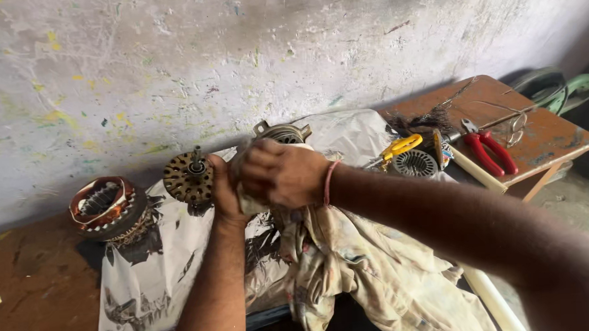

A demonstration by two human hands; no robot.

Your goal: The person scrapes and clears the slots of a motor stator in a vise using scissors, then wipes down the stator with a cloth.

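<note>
Rough whitewashed wall [238, 50], flecked with yellow and green paint, backs a low brown work surface [31, 285] covered partly by a crinkled printed plastic sheet [154, 268]. At the middle of that sheet both hands meet: the right hand [278, 172], with a pink thread band [328, 182] on its wrist, is curled closed over a wad of stained cloth [350, 261], and the left hand [225, 194] comes up from below with its fingers wrapped round the same bundle, pressed against the right. What lies inside the cloth between the palms cannot be made out; the rest of the cloth trails down from the hands toward the near edge of the sheet. Just left of the hands, touching the left thumb side, stands a perforated round rotor [189, 177] with a short shaft pointing up. Farther left of the hands a motor stator [103, 205] with copper windings sits on the sheet's corner. Right behind the hands a grey metal motor housing [281, 132] shows above the knuckles. To the right of the hands lie a yellow-handled tool [401, 146] and a round finned part [415, 162], then red-handled pliers [490, 151] and loose wire [501, 116] on a reddish board [554, 137]. A white pipe [495, 295] runs below the right forearm.
</note>
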